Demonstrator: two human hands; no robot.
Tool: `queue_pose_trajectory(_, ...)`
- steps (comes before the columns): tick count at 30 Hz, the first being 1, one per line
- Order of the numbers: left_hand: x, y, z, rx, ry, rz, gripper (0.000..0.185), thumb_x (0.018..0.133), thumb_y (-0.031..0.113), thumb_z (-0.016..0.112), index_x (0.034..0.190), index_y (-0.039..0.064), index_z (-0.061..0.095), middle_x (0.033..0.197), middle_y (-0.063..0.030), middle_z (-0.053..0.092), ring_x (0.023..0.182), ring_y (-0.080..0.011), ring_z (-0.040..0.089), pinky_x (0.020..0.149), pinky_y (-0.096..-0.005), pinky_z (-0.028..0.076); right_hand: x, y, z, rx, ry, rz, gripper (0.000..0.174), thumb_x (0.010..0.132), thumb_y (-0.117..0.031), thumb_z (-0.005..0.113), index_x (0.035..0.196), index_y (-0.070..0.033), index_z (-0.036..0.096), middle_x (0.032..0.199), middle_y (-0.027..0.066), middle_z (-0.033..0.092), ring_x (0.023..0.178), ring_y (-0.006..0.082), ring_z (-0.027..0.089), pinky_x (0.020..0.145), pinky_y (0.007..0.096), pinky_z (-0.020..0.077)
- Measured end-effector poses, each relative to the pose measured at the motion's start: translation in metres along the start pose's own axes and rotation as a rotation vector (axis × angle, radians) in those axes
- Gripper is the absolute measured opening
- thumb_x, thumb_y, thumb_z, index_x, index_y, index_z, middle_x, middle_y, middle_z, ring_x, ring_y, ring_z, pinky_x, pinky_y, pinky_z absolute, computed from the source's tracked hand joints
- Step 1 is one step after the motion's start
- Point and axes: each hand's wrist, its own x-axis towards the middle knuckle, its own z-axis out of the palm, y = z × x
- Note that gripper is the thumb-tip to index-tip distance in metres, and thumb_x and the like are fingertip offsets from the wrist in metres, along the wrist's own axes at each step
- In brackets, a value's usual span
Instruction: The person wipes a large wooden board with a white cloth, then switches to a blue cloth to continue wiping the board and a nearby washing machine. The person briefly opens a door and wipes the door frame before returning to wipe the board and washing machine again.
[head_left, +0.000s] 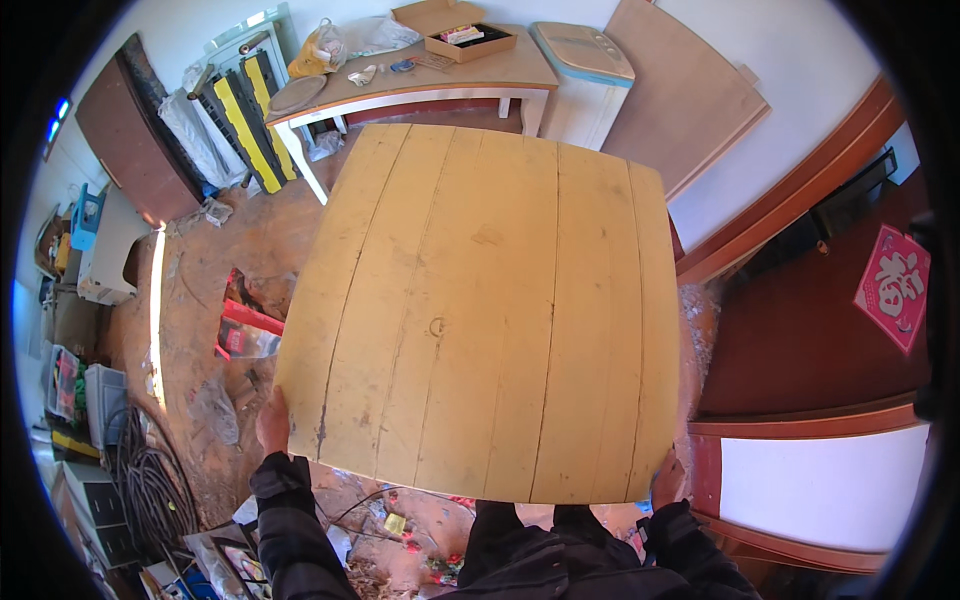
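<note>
A square yellow wooden tabletop (487, 315) with plank seams, scuffs and cracks spans the middle of the view in front of my body. My left hand (273, 424) grips its near left edge, fingers partly hidden by the board. At the near right corner my right hand (667, 478) holds the edge, with some fingers out of sight beneath it. What supports the board from below, if anything, is hidden.
Beyond stands a long table (420, 84) with an open cardboard box (472, 46), beside a washing machine (581, 71). Torn packaging (247, 334) and litter lie on the floor. Coiled hose (154, 480) is at left. A dark red door (795, 330) is at right.
</note>
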Motion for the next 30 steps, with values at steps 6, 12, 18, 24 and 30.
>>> queue_pose_trajectory(6,-0.061,-0.032,-0.001,0.029,0.126,0.051,0.087,0.102,0.072,0.030,0.111,-0.001,0.076,0.110,-0.0311,0.071,0.112,-0.0494,0.065,0.096,-0.0575,0.048,0.012,0.008,-0.017,-0.121,-0.010,-0.023,0.060,0.109,-0.044,0.047,0.099,0.011,0.069,0.086,0.0296,0.070,0.076,0.0380,0.067,0.072,0.0495,0.0495)
queue_pose_trajectory(12,-0.151,-0.123,-0.009,0.073,0.004,-0.228,0.091,0.104,0.072,0.027,0.108,-0.005,0.075,0.106,-0.0317,0.072,0.109,-0.0507,0.065,0.094,-0.0571,0.048,0.026,0.009,-0.019,-0.082,-0.057,-0.090,0.051,0.108,-0.038,0.049,0.095,0.007,0.068,0.087,0.0304,0.069,0.079,0.0447,0.067,0.072,0.0518,0.0493)
queue_pose_trajectory(18,-0.271,-0.241,0.001,0.042,-0.049,-0.334,0.086,0.107,0.066,0.024,0.117,-0.006,0.069,0.102,-0.0346,0.071,0.102,-0.0546,0.066,0.085,-0.0595,0.050,0.046,0.005,-0.022,-0.200,-0.144,-0.192,0.048,0.107,-0.042,0.048,0.092,0.000,0.067,0.087,0.0308,0.068,0.083,0.0512,0.065,0.071,0.0560,0.0495)
queue_pose_trajectory(24,-0.397,-0.283,0.002,0.301,-0.115,-0.424,0.051,0.111,0.049,0.040,0.136,0.008,0.056,0.099,-0.0259,0.073,0.096,-0.0433,0.071,0.074,-0.0528,0.055,0.057,0.001,-0.019,-0.308,-0.198,-0.316,0.049,0.105,-0.046,0.049,0.087,-0.004,0.066,0.082,0.0273,0.068,0.080,0.0509,0.065,0.069,0.0597,0.0485)
queue_pose_trajectory(30,-0.484,-0.220,0.060,0.104,-0.033,-0.550,0.046,0.108,0.049,0.046,0.130,0.011,0.061,0.105,-0.0186,0.074,0.100,-0.0371,0.070,0.077,-0.0495,0.055,0.063,0.000,-0.021,-0.266,-0.263,-0.433,0.046,0.105,-0.044,0.051,0.084,-0.004,0.063,0.078,0.0263,0.068,0.077,0.0490,0.066,0.068,0.0591,0.0489)
